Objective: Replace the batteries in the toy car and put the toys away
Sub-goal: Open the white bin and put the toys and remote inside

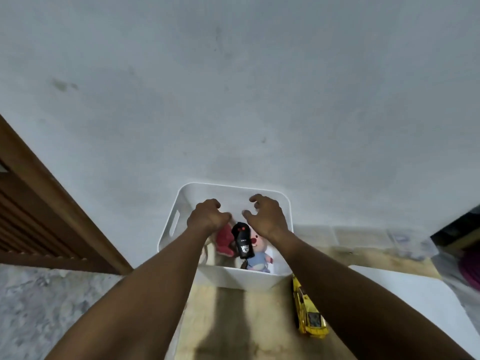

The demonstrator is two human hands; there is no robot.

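Observation:
A white plastic bin (pixel 259 279) stands on the floor against the wall. Inside lie a black remote control (pixel 242 242), a red plush toy (pixel 224 241) and a pink-faced plush in blue (pixel 258 255). My left hand (pixel 206 216) hovers over the bin's left half with its fingers curled under, right above the red plush; what they touch is hidden. My right hand (pixel 267 216) hangs over the bin's right half, fingers spread and loosely bent, holding nothing. A yellow toy car (pixel 307 311) lies on the floor just right of the bin, under my right forearm.
A grey-white wall rises directly behind the bin. A brown wooden door frame (pixel 65 203) runs down the left. A white board or lid (pixel 415 307) lies at the right, with dark clutter (pixel 465 245) beyond it. The floor (pixel 233 320) in front of the bin is beige.

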